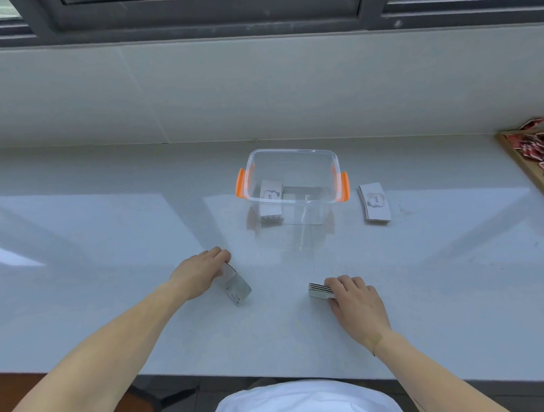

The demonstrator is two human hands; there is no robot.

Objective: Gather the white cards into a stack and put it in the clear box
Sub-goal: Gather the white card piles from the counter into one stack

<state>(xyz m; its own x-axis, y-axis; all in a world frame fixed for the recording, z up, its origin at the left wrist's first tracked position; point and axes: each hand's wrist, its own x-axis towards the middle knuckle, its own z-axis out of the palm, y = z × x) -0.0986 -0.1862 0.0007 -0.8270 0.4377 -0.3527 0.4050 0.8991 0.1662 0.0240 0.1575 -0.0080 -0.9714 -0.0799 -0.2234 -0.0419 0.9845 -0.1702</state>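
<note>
A clear box (293, 154) with orange handles stands at the middle of the white counter, and a stack of white cards (270, 202) lies inside it on the left. Another stack of white cards (375, 206) rests on the counter just right of the box. My left hand (202, 271) grips a small bunch of white cards (238, 288), tilted up off the counter. My right hand (354, 298) is closed on a second bunch of cards (320, 290) that rests on the counter, its edges showing to the left of my fingers.
A wooden tray (524, 169) with several red cards sits at the right edge of the counter. A tiled wall and a window frame rise behind the counter. The counter's front edge runs close to my body.
</note>
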